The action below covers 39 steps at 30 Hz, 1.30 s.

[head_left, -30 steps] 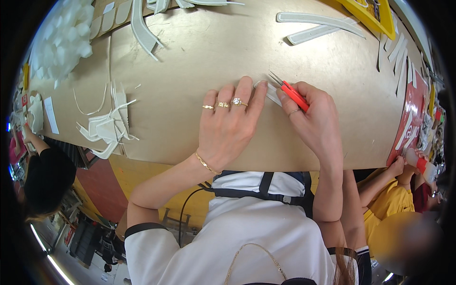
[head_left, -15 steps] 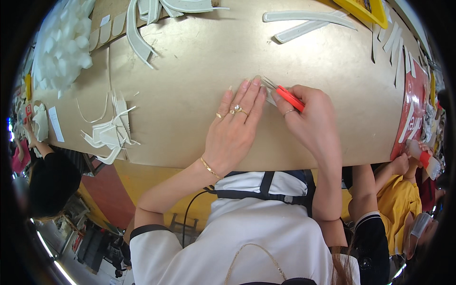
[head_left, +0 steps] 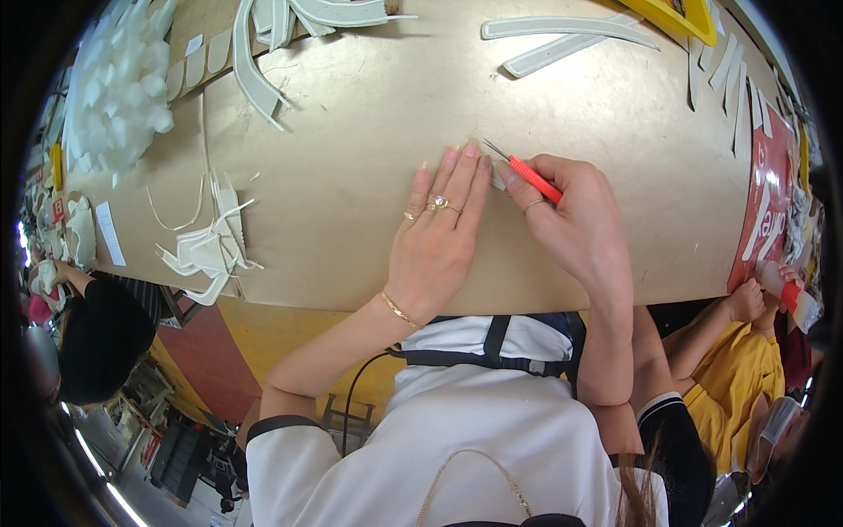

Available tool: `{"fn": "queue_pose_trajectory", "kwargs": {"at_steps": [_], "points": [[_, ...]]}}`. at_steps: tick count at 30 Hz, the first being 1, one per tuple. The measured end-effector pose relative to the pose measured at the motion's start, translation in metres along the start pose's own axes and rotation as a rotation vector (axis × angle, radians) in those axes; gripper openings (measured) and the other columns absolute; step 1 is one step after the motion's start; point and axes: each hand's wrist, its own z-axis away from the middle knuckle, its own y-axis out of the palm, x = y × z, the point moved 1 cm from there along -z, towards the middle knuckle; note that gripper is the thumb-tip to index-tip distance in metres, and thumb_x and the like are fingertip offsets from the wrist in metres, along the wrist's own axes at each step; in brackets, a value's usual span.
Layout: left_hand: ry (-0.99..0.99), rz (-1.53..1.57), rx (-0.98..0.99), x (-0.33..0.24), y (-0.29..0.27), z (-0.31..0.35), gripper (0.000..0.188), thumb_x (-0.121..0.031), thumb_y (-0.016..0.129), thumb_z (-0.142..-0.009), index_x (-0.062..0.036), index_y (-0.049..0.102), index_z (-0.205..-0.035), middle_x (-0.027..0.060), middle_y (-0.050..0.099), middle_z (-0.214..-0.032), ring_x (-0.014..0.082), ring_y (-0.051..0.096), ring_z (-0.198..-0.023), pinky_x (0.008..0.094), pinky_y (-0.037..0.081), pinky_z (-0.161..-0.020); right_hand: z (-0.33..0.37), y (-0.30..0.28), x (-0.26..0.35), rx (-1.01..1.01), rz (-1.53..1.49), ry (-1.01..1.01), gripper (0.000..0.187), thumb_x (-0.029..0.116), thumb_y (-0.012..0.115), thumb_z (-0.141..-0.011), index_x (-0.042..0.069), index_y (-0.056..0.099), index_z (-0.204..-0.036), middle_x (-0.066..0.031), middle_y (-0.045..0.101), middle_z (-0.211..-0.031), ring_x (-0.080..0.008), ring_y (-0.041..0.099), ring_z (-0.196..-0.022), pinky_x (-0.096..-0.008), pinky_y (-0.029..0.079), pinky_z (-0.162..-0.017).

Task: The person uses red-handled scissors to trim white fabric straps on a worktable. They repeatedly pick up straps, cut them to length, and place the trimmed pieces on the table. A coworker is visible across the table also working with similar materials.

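Closer together than a second ago, the fingers of my left hand [head_left: 436, 250] have straightened, palm down on the tan table [head_left: 351, 176] — clamped on nothing that I can see. My right hand [head_left: 578, 211] is closed around a red-handled tool [head_left: 534, 178], its thin metal tips just beside my left fingertips. Between both hands lies a small pale strip [head_left: 497, 177], mostly hidden — whether my right thumb pinches it, I cannot tell. Farther out, two pale strips [head_left: 536, 29] cross near a yellow tray [head_left: 709, 26].
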Motion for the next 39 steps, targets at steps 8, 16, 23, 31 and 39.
{"fn": "queue_pose_trajectory", "kwargs": {"at_steps": [8,16,23,31,39], "points": [[0.002,-0.083,0.021,-0.004,-0.002,-0.002,0.056,-0.007,0.053,-0.086,0.0028,0.046,-0.141,0.017,0.042,-0.15,0.029,0.041,-0.14,0.0447,0.031,-0.115,-0.001,0.004,0.002,-0.044,-0.061,-0.029,0.026,0.018,0.064,-0.089,-0.005,0.063,-0.077,-0.0068,0.048,-0.058,-0.0165,0.044,-0.056,-0.0322,0.038,-0.054],[0.001,-0.102,0.04,-0.005,-0.003,-0.003,0.059,-0.007,0.055,-0.085,0.002,0.044,-0.142,0.0162,0.042,-0.15,0.0283,0.042,-0.14,0.0436,0.035,-0.113,0.023,-0.016,-0.026,-0.003,-0.149,0.108,0.021,0.014,0.064,-0.092,-0.006,0.064,-0.084,0.004,0.047,-0.063,-0.0053,0.04,-0.059,-0.0248,0.034,-0.054],[-0.007,-0.116,0.057,-0.006,-0.002,-0.003,0.058,-0.006,0.055,-0.086,-0.0002,0.044,-0.143,0.0157,0.04,-0.151,0.0278,0.042,-0.139,0.0449,0.035,-0.112,0.033,-0.024,-0.045,0.029,-0.147,0.149,0.02,0.013,0.064,-0.092,-0.006,0.065,-0.086,0.004,0.048,-0.064,-0.0051,0.04,-0.06,-0.0242,0.034,-0.055],[-0.061,-0.017,0.059,-0.007,-0.001,-0.002,0.062,0.005,0.053,-0.085,-0.0115,0.048,-0.144,0.0124,0.039,-0.153,0.0299,0.042,-0.14,0.0558,0.031,-0.112,0.031,-0.025,-0.048,0.002,-0.098,0.147,0.019,0.014,0.064,-0.089,-0.005,0.066,-0.085,-0.0016,0.048,-0.061,-0.0094,0.041,-0.057,-0.0276,0.036,-0.054],[-0.029,-0.056,0.098,-0.008,-0.005,-0.003,0.063,0.005,0.055,-0.083,-0.0153,0.05,-0.143,0.0167,0.037,-0.153,0.0329,0.044,-0.138,0.0561,0.031,-0.111,0.021,-0.033,-0.04,0.057,-0.004,0.082,0.017,0.009,0.064,-0.088,-0.006,0.064,-0.08,-0.0023,0.047,-0.059,-0.0086,0.04,-0.056,-0.0278,0.035,-0.052]]}}
